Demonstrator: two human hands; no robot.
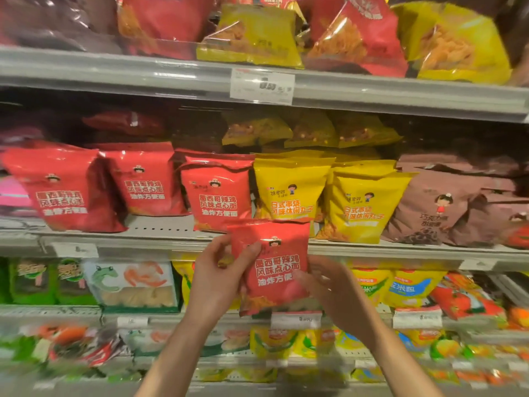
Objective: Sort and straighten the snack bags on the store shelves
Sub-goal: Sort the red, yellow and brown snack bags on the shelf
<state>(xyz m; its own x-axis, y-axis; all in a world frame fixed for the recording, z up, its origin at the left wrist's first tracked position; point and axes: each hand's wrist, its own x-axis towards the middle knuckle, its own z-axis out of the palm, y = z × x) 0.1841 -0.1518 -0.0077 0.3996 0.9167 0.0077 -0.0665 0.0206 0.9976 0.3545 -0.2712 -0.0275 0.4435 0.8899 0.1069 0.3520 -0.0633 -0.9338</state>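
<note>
A snack bag [272,267] sits between both hands, before the shelf edge [171,245], below upright bags [217,193]

We are facing a store shelving unit whose grey metal shelves [171,73] are running across the whole view in 4 tiers, each sloping slightly down to the right. A white price label [262,85] is hanging on the front rail of the top shelf; below it, smaller white tags [296,319] are sitting on the lower rails. Under that label the recess is lying in deep shadow, while the shelf fronts are catching soft overhead light.
</note>
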